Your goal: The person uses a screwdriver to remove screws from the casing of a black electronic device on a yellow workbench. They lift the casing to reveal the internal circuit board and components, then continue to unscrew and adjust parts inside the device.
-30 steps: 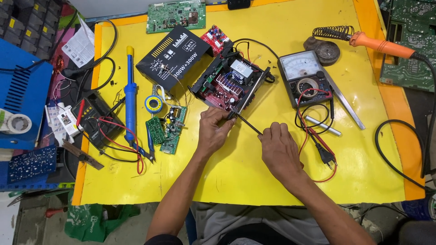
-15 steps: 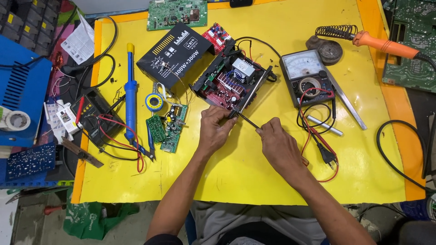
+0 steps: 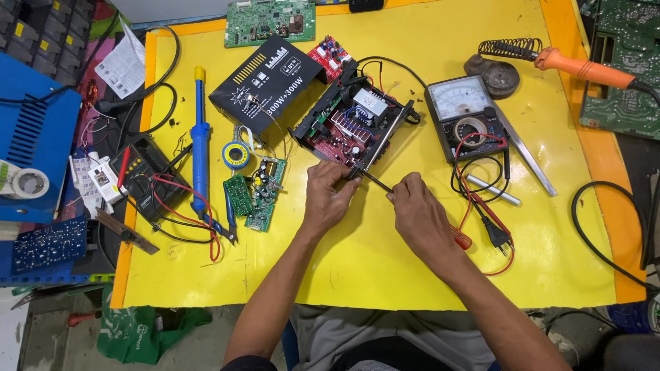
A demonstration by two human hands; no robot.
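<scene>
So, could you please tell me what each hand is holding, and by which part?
The right hand grips a screwdriver by its red handle. The left hand pinches its shaft near the tip, at the open amplifier's front edge.

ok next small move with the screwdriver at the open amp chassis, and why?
Probably keep turning the screwdriver in place: its tip sits at the front edge of the open chassis, the left hand steadies that edge, and the right hand grips the shaft. Whether the screw is free, I cannot tell.

The table (image 3: 385, 268) is bright yellow. The open box (image 3: 350, 127) is red inside. The solder pump (image 3: 200, 137) is blue. The soldering iron (image 3: 584, 69) has an orange handle. The small boards (image 3: 253, 194) are green.
</scene>
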